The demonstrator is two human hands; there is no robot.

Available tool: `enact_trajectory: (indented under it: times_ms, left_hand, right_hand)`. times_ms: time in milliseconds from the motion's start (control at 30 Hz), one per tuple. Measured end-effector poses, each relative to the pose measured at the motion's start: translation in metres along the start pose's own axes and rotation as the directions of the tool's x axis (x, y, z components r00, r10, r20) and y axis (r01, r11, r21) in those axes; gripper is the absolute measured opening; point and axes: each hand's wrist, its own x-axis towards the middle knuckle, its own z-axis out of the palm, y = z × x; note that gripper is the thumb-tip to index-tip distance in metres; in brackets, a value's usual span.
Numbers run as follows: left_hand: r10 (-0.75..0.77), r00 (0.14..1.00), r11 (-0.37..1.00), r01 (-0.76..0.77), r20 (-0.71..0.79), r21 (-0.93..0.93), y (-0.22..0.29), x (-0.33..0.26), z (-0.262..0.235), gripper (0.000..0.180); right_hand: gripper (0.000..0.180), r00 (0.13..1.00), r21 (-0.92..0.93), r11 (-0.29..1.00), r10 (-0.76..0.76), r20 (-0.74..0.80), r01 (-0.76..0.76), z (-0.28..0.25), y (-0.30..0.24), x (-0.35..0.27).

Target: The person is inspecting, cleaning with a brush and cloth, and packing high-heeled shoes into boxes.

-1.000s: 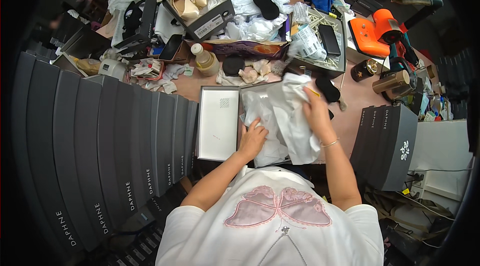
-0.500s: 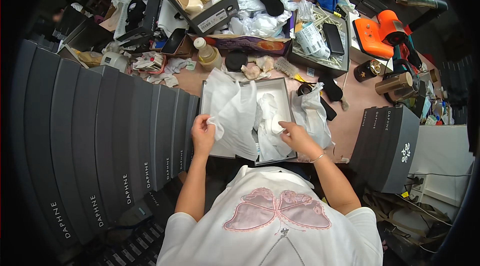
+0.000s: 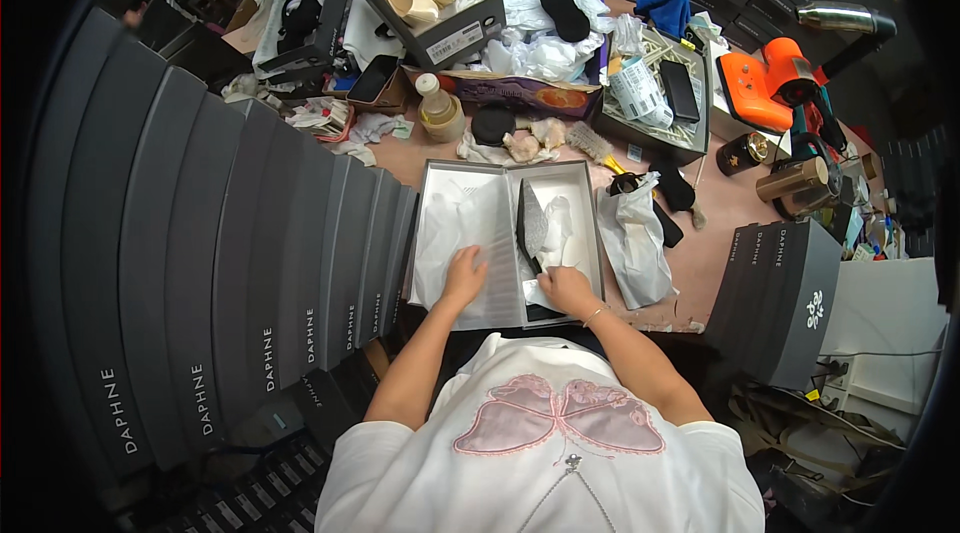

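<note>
**Open carton: white paper under left hand, dark item by right**

Centre-left of frame: the lid (image 3: pixel 465 173) lies open, white paper (image 3: pixel 448 233) spread inside it. The left hand (image 3: pixel 465 276) rests on the paper, fingers part bent; I cannot tell from my feed whether they pinch it. Joined on the right, at frame centre: the tray (image 3: pixel 583 238), holding a dark narrow item (image 3: pixel 527 251), possibly a shoe, with translucent wrap beside it. The right hand (image 3: pixel 566 291) is at the tray's lower end, fingers curled; what they grip, if anything, is hidden from me. Right of the tray, apart from it: a white paper bundle (image 3: pixel 640 248).

Technique, my judgement: light, flat fingers on the paper so it neither creases nor tears; handle the dark item by a firm edge, clear of the tray wall, against scuffs.

Writing, left to right: dark boxes (image 3: pixel 260 253) at left repeat pale capitals, legible, not transcribed. Upper left, a grey box (image 3: pixel 465 45) bears a white barcode label, print too small. By the right fingertips, a white tag, unreadable. Right edge: stacked boxes (image 3: pixel 770 283) carry pale lettering and a larger white mark.
</note>
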Motion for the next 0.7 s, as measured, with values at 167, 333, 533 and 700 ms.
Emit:
enact_trajectory:
  times_ms: [167, 333, 533, 700]
  left_hand:
    - [-0.040, 0.998, 0.931, 0.055, 0.047, -0.362, 0.060, 0.016, -0.026, 0.042]
    - [-0.264, 0.885, 0.508, 0.465, 0.383, -0.725, 0.090, 0.018, 0.016, 0.057]
    - [-0.269, 0.901, 0.550, 0.435, 0.342, -0.713, 0.094, 0.003, 0.015, 0.077]
    - [-0.185, 0.948, 0.456, 0.317, 0.260, -0.832, 0.115, 0.026, 0.022, 0.057]
  right_hand:
    - [0.038, 0.999, 0.137, 0.990, -0.040, 0.009, 0.038, -0.026, 0.011, 0.004]
    - [0.048, 0.987, -0.094, 0.989, 0.121, 0.104, -0.112, 0.014, -0.006, 0.007]
    - [0.039, 0.983, -0.058, 0.998, -0.026, -0.182, 0.016, -0.031, -0.014, -0.007]
    - [0.029, 0.924, -0.025, 0.958, -0.282, -0.256, 0.286, -0.081, -0.051, -0.016]
